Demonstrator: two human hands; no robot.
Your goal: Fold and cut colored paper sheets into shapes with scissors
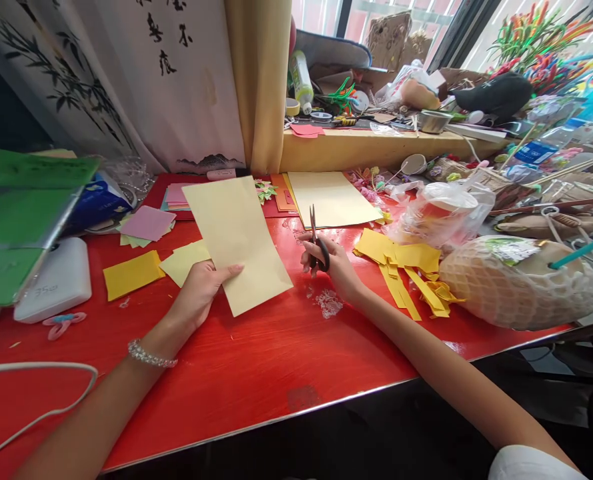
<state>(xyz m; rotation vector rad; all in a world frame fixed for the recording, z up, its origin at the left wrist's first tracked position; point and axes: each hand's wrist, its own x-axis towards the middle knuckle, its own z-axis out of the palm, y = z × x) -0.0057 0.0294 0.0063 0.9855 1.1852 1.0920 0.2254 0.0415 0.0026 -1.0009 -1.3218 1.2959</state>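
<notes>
Left hand point(201, 293) grips pale-yellow sheet point(241, 247) above mid desk point(226, 393); right hand point(339, 272) holds scissors point(313, 223), blades up, just right of it. Yellow strips point(409, 260) & net-wrapped item point(516, 283) crowd right side. Sheet hides pt. of pale slip point(179, 262). Green packet point(21, 220), cut off at left edge, overlaps white box point(69, 280). Far-right clutter point(566, 193) mostly unclear.

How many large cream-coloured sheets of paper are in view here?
2 visible: one held sheet in the left hand, and one flat sheet lying toward the far side of the red table. More may be hidden beneath the flat sheet.
</notes>
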